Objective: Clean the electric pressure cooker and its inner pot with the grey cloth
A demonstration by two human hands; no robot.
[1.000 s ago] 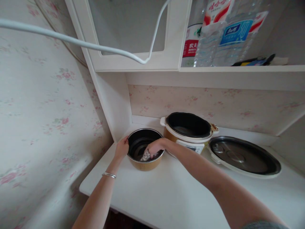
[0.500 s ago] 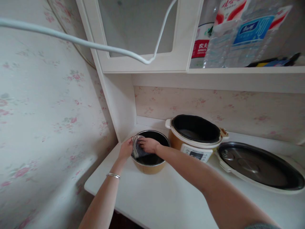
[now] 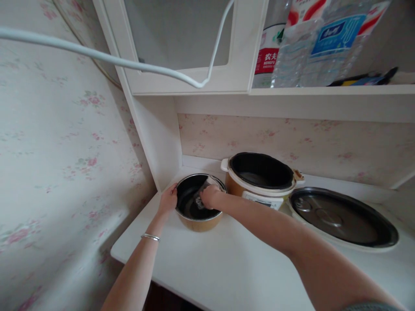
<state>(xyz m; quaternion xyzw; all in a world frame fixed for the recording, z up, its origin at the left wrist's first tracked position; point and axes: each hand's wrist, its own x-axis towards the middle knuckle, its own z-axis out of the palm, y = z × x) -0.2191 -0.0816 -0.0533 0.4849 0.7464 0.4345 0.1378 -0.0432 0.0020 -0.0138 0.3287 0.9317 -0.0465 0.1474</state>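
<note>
The left grip (image 3: 167, 198) and the right grip (image 3: 210, 196) are bare, as are the left forearm (image 3: 134, 272) and the right forearm (image 3: 259, 224). Near the left wrist, a slim, silver-coloured bracelet (image 3: 150, 237) is worn; light is caught along its smooth, rounded surface. At the near right, the upper arm is covered by a grey-green sleeve (image 3: 368, 307), of which only a curved edge above the elbow is shown.

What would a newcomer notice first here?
Probably the white cable, sweeping across the upper left before the cabinet. Next, lower centre, the pot: the left hand holds its rim, the right hand a cloth inside it. Right of it, the open cooker, then a lid.
</note>
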